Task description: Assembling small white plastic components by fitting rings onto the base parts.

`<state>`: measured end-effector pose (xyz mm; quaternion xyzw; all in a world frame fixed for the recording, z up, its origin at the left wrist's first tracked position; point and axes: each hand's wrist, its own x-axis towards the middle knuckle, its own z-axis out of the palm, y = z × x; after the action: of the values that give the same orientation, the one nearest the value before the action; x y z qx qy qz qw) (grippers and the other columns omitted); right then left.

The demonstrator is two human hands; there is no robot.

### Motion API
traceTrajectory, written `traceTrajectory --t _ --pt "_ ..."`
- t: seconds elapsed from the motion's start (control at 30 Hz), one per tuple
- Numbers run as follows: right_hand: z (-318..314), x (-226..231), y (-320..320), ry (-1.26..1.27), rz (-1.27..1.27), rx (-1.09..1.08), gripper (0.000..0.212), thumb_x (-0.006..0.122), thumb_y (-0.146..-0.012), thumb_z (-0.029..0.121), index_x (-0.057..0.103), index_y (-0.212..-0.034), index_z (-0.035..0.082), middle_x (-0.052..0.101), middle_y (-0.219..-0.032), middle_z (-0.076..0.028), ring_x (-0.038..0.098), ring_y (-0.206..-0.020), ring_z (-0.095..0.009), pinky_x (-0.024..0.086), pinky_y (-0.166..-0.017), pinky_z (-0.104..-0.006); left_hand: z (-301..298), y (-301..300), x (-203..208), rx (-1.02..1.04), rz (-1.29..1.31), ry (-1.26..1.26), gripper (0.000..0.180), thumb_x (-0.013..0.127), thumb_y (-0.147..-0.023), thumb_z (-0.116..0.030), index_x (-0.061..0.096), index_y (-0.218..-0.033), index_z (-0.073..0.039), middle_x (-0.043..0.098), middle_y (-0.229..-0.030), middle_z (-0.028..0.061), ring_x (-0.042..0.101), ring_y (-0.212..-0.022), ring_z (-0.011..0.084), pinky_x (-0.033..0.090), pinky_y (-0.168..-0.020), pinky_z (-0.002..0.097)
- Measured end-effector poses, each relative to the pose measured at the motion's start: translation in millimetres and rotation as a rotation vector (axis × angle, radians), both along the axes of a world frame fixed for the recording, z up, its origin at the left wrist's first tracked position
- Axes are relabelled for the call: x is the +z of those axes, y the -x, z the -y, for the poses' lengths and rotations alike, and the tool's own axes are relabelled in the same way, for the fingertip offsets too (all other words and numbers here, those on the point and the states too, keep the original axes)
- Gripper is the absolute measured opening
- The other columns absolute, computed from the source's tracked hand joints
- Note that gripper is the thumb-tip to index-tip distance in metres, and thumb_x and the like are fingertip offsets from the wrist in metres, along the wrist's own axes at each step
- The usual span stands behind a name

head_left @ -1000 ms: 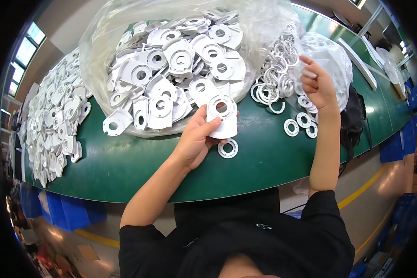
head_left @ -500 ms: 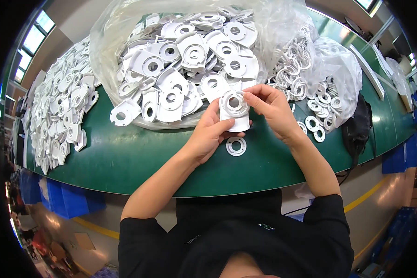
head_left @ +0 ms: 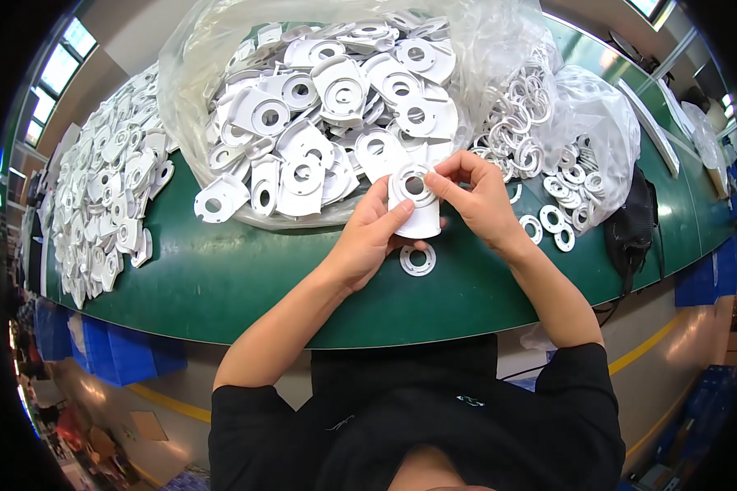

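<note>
My left hand (head_left: 365,236) is closed round the left side of a white plastic plate (head_left: 420,222), its thumb lying on the front face. The plate has a round hole and a wide skirt at its lower end. A white ring (head_left: 399,187) lies around that hole, and it looks flat against the plate. At the ring's upper right edge, my right hand (head_left: 487,204) pinches with thumb and forefinger; the exact contact is partly hidden by the fingers. Just below the plate, a loose white ring (head_left: 418,272) with small holes rests on the green table (head_left: 303,286).
Behind my hands, a clear plastic bag (head_left: 190,106) is heaped with similar white plates (head_left: 338,86). Another pile of plates (head_left: 106,188) covers the left. To the right, white rings (head_left: 522,110) spill from a second bag (head_left: 614,123), beside a black pouch (head_left: 633,225).
The ring, tilted and raised off the plate before, now sits flatter around its hole. My right fingers have shifted slightly down and left along its edge.
</note>
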<state>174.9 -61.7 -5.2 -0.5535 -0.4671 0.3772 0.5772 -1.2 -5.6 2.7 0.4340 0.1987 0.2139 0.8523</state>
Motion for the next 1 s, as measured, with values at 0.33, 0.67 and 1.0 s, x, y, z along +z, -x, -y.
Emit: traceTrajectory --t 0.33,0.67,1.0 --pt "0.5 -7.2 2.6 -0.04 0.249 0.094 0.019 0.062 -0.091 0.016 0.065 -0.103 0.002 0.063 -0.087 -0.003 0.056 -0.08 -0.007 0.045 -0.069 -0.0231 9.5 -1.5 -2.6 0.008 -0.183 -0.341 0.036 0.046 -0.092 -0.007 0.04 -0.126 0.0 0.06 -0.101 0.0078 0.066 -0.08 0.0142 0.048 -0.053 0.0216" --pt "6.6 10.0 -4.9 -0.127 0.404 0.253 0.014 0.06 -0.089 0.014 0.062 -0.087 0.0 0.064 -0.08 -0.007 0.061 -0.074 -0.016 0.047 -0.067 -0.0286 -0.1 5.4 -14.0 0.14 -0.367 -0.924 0.023 0.045 -0.098 -0.02 0.055 -0.092 0.0 0.055 -0.071 0.0001 0.046 -0.063 0.0068 0.037 -0.056 0.0259" --pt "4.5 3.6 5.2 -0.092 0.067 0.111 0.021 0.057 -0.094 0.02 0.06 -0.101 0.001 0.063 -0.083 -0.002 0.058 -0.078 -0.007 0.046 -0.067 -0.0254 6.3 -2.3 -13.6 0.308 -0.155 -0.625 0.019 0.042 -0.1 -0.017 0.049 -0.104 -0.001 0.055 -0.08 0.001 0.048 -0.071 0.0054 0.038 -0.062 0.0218"
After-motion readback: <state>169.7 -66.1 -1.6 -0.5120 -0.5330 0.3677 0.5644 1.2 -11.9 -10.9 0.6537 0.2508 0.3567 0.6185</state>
